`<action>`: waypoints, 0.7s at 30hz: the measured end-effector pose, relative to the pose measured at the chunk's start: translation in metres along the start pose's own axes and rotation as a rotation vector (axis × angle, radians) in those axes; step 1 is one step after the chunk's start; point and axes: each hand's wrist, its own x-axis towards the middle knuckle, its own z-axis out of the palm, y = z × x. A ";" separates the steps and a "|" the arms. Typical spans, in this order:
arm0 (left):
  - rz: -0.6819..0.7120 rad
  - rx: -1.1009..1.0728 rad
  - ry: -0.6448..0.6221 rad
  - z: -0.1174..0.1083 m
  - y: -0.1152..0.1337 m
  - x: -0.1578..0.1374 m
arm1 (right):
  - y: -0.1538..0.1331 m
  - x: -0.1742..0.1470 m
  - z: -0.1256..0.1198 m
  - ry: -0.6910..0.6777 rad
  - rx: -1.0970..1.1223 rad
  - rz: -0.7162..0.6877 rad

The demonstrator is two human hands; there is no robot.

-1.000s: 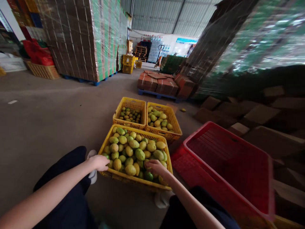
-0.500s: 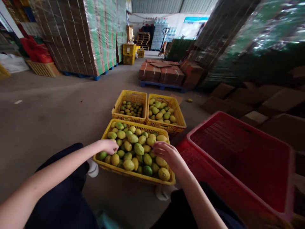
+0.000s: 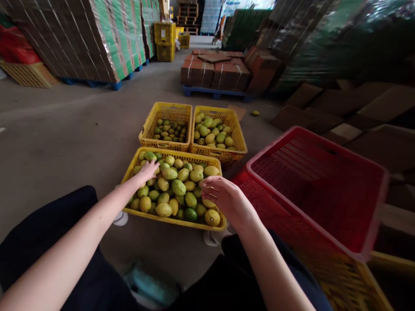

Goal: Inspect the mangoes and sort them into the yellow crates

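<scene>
Green and yellow fruits (image 3: 178,187) lying heaped in front yellow crate (image 3: 177,221), right before you. Your left hand (image 3: 149,168) resting over far left part of heap, fingers standing apart and nearly straight, gripping nothing visible; contact with fruit underneath unclear. Your right hand (image 3: 227,198) hanging over heap's right side, fingers curving loosely; view not showing whether they are holding fruit. Left rear crate (image 3: 168,113) and right rear crate (image 3: 218,151) standing just beyond, both holding similar fruits. Red crate (image 3: 311,185) sitting to your right.
</scene>
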 end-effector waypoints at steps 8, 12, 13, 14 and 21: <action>0.060 -0.347 0.255 -0.038 0.000 -0.018 | 0.012 0.007 0.010 0.063 -0.022 -0.030; 0.137 -0.816 0.135 -0.092 0.044 -0.066 | 0.031 0.018 0.022 0.200 0.052 -0.017; 0.180 -0.935 0.035 -0.106 0.056 -0.078 | 0.034 0.019 0.027 0.201 0.099 -0.010; 0.209 -1.016 -0.042 -0.117 0.067 -0.089 | 0.036 0.019 0.032 0.170 0.146 0.004; -0.039 -0.953 0.057 -0.106 0.032 -0.084 | 0.052 0.014 0.048 0.098 0.263 0.290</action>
